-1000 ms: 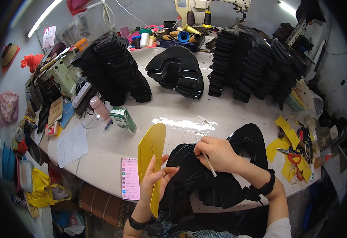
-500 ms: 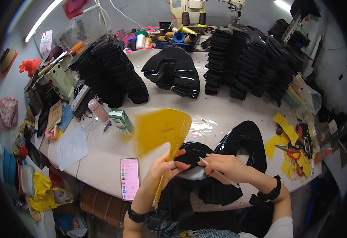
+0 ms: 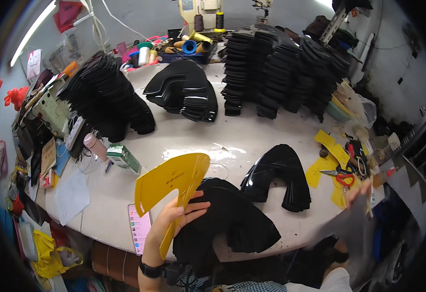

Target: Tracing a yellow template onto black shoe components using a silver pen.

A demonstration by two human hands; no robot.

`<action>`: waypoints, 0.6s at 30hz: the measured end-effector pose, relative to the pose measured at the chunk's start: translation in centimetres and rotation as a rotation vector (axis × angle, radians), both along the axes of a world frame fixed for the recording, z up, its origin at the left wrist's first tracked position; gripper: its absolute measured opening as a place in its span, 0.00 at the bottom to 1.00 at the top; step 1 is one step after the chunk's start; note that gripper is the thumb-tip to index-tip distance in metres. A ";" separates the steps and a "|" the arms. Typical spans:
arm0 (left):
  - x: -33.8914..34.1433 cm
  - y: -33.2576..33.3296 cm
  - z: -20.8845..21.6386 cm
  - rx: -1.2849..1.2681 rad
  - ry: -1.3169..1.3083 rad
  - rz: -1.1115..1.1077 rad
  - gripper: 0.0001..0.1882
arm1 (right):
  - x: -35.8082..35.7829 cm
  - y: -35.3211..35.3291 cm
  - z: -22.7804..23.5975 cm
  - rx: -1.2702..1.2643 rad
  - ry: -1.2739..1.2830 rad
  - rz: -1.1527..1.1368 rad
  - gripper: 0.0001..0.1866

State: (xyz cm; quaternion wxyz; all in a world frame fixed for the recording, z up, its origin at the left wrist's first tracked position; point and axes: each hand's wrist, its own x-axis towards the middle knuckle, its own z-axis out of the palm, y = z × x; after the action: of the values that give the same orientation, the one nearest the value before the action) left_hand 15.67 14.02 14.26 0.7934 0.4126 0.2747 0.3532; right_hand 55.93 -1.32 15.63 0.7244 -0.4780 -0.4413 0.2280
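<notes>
My left hand (image 3: 176, 214) grips a yellow curved template (image 3: 171, 170), held up on edge at the near side of the table. Below and beside it lies a pile of matte black horseshoe-shaped pieces (image 3: 232, 214), like shoe uppers. A second such pile with a glossy face (image 3: 278, 170) rests just to its right. Out at the right, past the table edge, my right hand (image 3: 358, 195) has hold of a dark grey piece (image 3: 351, 226) that hangs down, blurred by motion. Whether the white pen is still in that hand is not clear.
Tall stacks of black pieces (image 3: 108, 97) stand at the back left and right (image 3: 276, 68), with a smaller pile (image 3: 184, 90) between. Left are a phone (image 3: 140, 228), green box (image 3: 124, 158) and pink bottle (image 3: 95, 146). Red-handled scissors (image 3: 344, 179) and yellow scraps lie right.
My right hand has left the black pile and swung far right, carrying a dark piece. The yellow template has tipped, showing its marked face. The whole view has shifted somewhat.
</notes>
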 end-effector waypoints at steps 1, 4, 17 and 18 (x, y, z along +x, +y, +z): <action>0.3 0.1 0.0 0.009 -0.015 0.004 0.36 | 1.7 0.8 -0.1 -0.021 -0.136 -0.038 0.16; -0.7 -0.8 -0.2 0.008 0.003 0.105 0.39 | 2.2 6.8 -1.1 -0.138 -0.178 0.082 0.17; -1.4 -3.9 0.5 -0.059 -0.093 0.229 0.35 | 3.9 20.2 -10.3 -0.548 -0.409 0.183 0.11; -1.1 -4.4 0.9 -0.018 0.086 0.286 0.35 | 3.2 19.6 -9.1 -0.590 -0.532 0.115 0.12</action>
State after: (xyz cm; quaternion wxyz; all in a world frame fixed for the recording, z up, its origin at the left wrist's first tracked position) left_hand 14.58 9.58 15.21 0.7263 0.3768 0.3676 0.4419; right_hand 59.18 18.32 6.55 0.4024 -0.6824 -0.5550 0.2536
